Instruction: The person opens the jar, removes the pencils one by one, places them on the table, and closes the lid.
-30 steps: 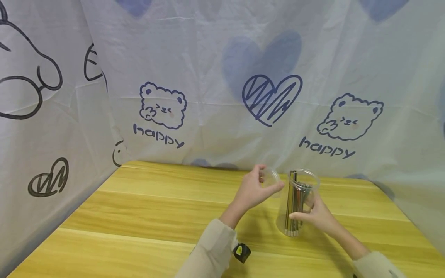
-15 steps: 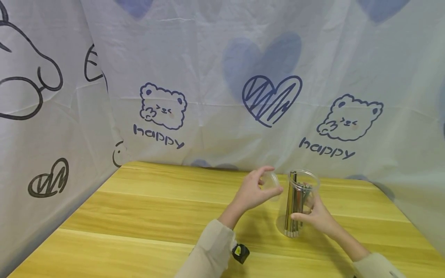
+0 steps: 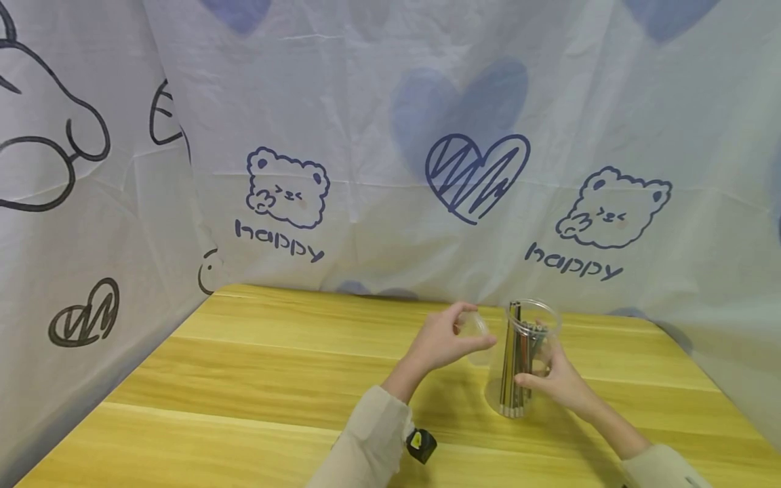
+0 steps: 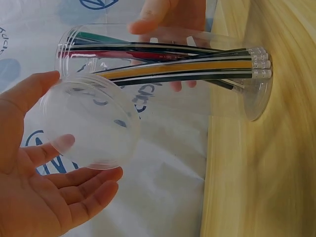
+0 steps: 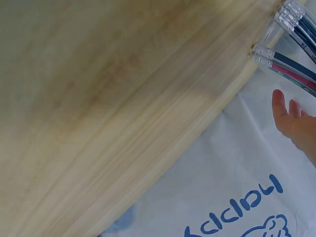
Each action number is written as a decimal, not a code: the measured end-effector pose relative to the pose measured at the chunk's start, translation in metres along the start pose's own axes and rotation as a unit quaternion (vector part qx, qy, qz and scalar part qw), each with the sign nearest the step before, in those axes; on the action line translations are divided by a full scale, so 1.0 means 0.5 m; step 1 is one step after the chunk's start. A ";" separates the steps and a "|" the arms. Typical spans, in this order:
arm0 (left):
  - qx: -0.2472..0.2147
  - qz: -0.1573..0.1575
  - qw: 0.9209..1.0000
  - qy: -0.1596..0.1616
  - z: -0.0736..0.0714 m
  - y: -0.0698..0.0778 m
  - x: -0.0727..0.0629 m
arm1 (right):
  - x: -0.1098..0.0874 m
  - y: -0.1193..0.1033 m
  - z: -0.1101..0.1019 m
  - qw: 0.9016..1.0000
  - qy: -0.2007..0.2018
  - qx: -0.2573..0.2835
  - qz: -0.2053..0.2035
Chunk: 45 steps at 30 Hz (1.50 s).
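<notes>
A tall clear plastic jar [image 3: 495, 388] stands upright on the table, uncapped, with several pencils [image 4: 187, 71] leaning inside, eraser ends down. My right hand [image 3: 561, 385] grips the jar's right side, thumb in front and fingers behind it. Just left of the jar's mouth, my left hand [image 3: 437, 342] holds a round, clear plastic lid [image 4: 98, 128] tilted on edge. Its thumb and fingers span opposite sides of the lid's rim. In the left wrist view the lid overlaps the jar's upper end.
The wood-grain table [image 3: 244, 379] backs onto a pale printed cloth [image 3: 366, 203] with bears and hearts. Another cloth panel [image 3: 140, 224] runs along the left side. A small black item [image 3: 421, 445] with a yellow mark sits by the left sleeve.
My left hand has lowered slightly with the lid, from about level with the jar's rim to a little below it. The jar and my right hand stay nearly in place.
</notes>
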<state>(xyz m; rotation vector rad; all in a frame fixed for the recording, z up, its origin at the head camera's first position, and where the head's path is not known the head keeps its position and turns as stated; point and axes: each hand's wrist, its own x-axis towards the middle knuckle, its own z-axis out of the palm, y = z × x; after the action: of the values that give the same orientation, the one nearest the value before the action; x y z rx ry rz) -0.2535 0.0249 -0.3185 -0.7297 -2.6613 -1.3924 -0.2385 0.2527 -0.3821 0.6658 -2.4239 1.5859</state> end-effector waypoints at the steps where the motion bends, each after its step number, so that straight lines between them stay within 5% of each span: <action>1: 0.000 -0.001 1.000 -0.001 0.000 -0.001 0.000 | 0.000 -0.002 -0.001 1.000 0.000 -0.001 -0.002; 16: -0.003 0.005 1.000 0.002 0.001 -0.017 0.005 | 0.008 -0.023 -0.033 0.996 0.047 0.037 -0.072; 25: -0.009 0.003 1.000 0.004 0.007 -0.023 0.008 | 0.030 -0.053 -0.044 0.976 0.130 0.113 -0.131; 32: -0.024 -0.009 1.000 0.008 0.011 -0.033 0.010 | 0.042 -0.074 -0.050 0.975 0.153 0.079 -0.143; 45: -0.027 -0.028 0.999 0.002 0.013 -0.042 0.024 | 0.046 -0.070 -0.044 0.970 0.171 0.107 -0.138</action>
<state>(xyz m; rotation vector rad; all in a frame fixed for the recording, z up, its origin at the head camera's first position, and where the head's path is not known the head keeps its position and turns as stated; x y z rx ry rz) -0.2719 0.0246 -0.3352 -0.6611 -2.6719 -1.4820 -0.2453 0.2547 -0.3354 0.6661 -1.8475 1.6944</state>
